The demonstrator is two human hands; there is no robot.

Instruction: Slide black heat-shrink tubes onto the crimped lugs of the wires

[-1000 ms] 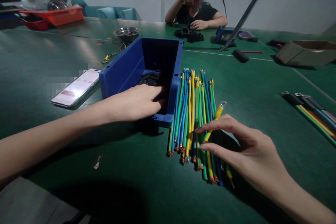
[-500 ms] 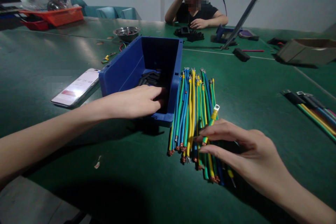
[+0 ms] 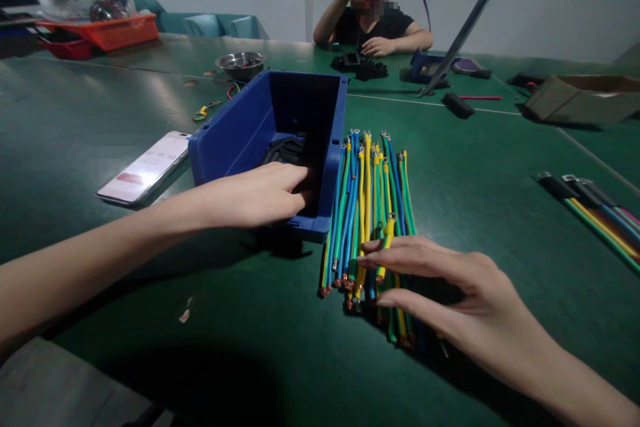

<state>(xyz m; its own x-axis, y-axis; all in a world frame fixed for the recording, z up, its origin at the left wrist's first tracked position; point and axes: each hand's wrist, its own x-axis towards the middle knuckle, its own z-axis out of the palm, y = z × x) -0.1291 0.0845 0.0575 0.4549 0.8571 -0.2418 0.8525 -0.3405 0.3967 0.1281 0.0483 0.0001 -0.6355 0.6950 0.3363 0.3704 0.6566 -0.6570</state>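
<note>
My left hand (image 3: 255,195) reaches over the front lip of a blue plastic bin (image 3: 240,127). Its fingertips are lost in shadow near the bin's right wall, so their grip is hidden. Black pieces (image 3: 285,150) lie in the bin behind it. My right hand (image 3: 450,293) is open over a row of cut wires (image 3: 356,213) in blue, green and yellow, with metal lugs at the far ends and bare copper at several near ends. A short yellow-and-green wire (image 3: 386,250) with a ring lug lies on the row beside the fingertips; the thumb is apart from it.
A phone (image 3: 147,167) lies left of the bin, with a metal bowl (image 3: 241,63) behind. Black-ended wires (image 3: 595,203) and a cardboard box (image 3: 585,99) are at right. A slanted metal pole (image 3: 470,23) rises from the table. Across it sits a person (image 3: 377,27).
My right hand has let go of the short lug wire, which now lies lower on the row; the fingers have spread and shifted slightly left. My left hand has stayed in the bin.
</note>
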